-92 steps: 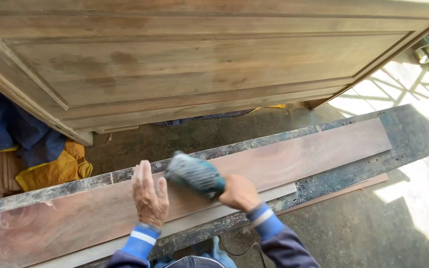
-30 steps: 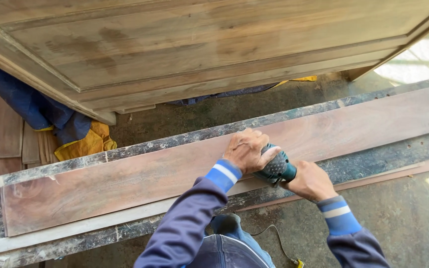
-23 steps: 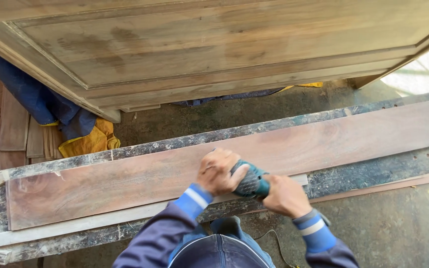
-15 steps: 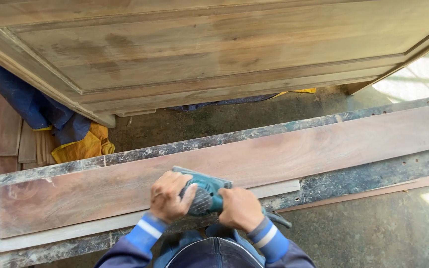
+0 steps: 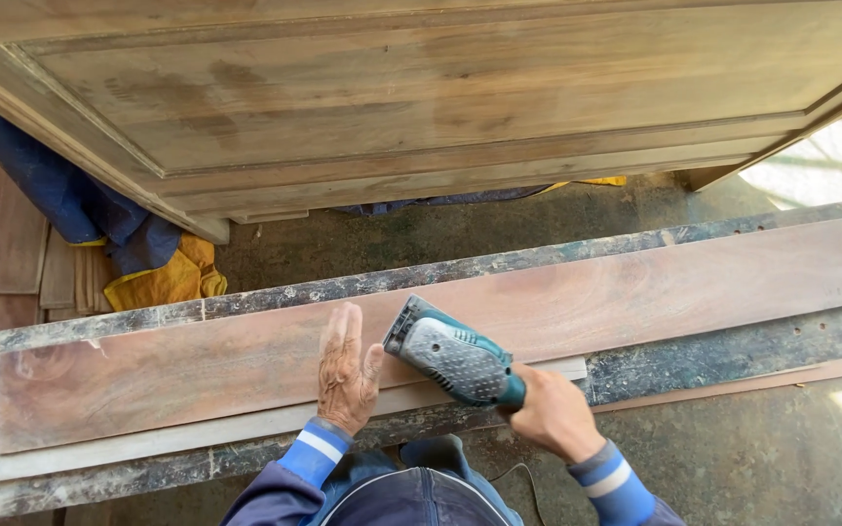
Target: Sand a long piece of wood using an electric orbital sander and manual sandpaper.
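Work in hand: power sanding of a long reddish plank (image 5: 635, 292) lying lengthwise on the counter (image 5: 733, 346).
Sander: teal and grey palm sander (image 5: 450, 353), near the plank's middle, nose toward 10 o'clock, base tipped so its front edge meets the wood; whether the pad sits fully flat cannot be told.
Right hand: right hand (image 5: 550, 414), grip closed around the sander's rear handle, at 4 o'clock of the tool.
Left hand: left hand (image 5: 346, 370), fingers straight and together, palm pressed flat on the plank just beside the sander at its 9 o'clock; it holds nothing.
Plank position: runs from 8 o'clock to 2 o'clock across the counter, its near edge over a pale thin strip (image 5: 148, 443).
Surface, judged: face looks even and matt along its whole length, with no raw patches evident, so sanding seems well advanced; dust and blur keep me from telling which stretch is finished.
Left to do, judged: likely a few passes, edges and ends.
Surroundings: large panelled wooden door (image 5: 421, 97) at 12 o'clock; blue and yellow cloth (image 5: 138, 258) at 10 o'clock on the floor.
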